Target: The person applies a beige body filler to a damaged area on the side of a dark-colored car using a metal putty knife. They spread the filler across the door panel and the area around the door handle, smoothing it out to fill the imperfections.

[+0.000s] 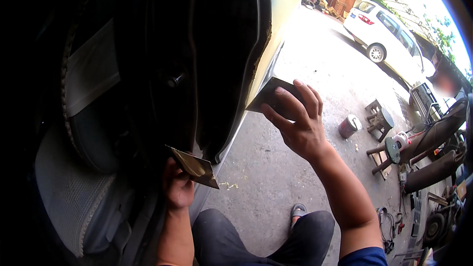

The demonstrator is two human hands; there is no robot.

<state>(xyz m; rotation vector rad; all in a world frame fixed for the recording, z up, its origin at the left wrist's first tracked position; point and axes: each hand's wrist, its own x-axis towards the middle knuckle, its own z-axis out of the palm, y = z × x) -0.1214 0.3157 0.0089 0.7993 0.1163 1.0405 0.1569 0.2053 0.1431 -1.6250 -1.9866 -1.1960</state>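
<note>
My right hand (304,129) grips a dark, flat putty spreader (270,97) between thumb and fingers. Its left edge rests against the outer face of a car body panel (277,24), which is coated in pale yellow filler. A ragged line of filler stands along the panel's inner edge. Lower down on the left, my left hand (178,190) holds a thin rectangular putty plate (209,179) from beneath, tilted, with a mound of yellow putty (196,165) on it. Most of the left fingers are hidden under the plate. Beside both hands is the dark door opening (221,54).
Inside the car is a grey seat (74,187). Yellow putty scraps (229,185) lie on the concrete floor. To the right are a paint can (350,126), small stools (386,151), gas cylinders (433,171) and a loose wheel (435,227). A white car (389,32) stands farther back, near a person (446,84).
</note>
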